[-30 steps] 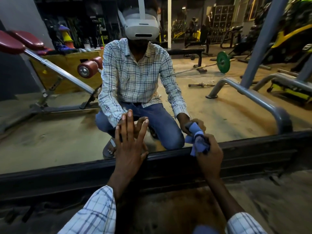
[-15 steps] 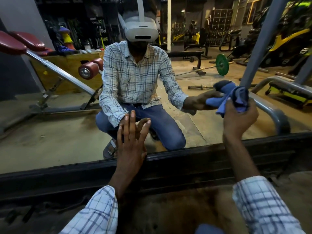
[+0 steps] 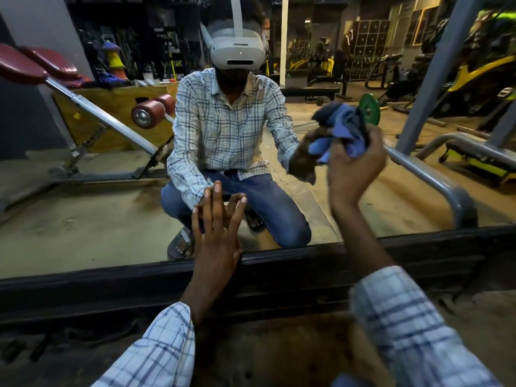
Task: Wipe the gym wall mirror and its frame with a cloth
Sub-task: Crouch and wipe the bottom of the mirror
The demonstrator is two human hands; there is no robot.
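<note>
L hand (image 3: 215,241) flat on the mirror (image 3: 97,219) low down, fingers straight & a bit spread, heel of the palm over the dark frame (image 3: 111,286) that runs along the bottom edge. R hand (image 3: 354,169) higher up & further right, fingers curled round a bunched blue cloth (image 3: 350,127), held up at the glass; can't tell if the cloth actually touches it, pic is blurred there. Both wrists come out of checked sleeves (image 3: 405,331). Reflected in the glass: a crouching person w/ white headset (image 3: 237,51), a red-padded bench (image 3: 83,107) at left, a green weight plate (image 3: 370,108) just right of the cloth, grey steel tubing (image 3: 435,174) at right. Near side of the frame: dusty brown floor (image 3: 279,353)
</note>
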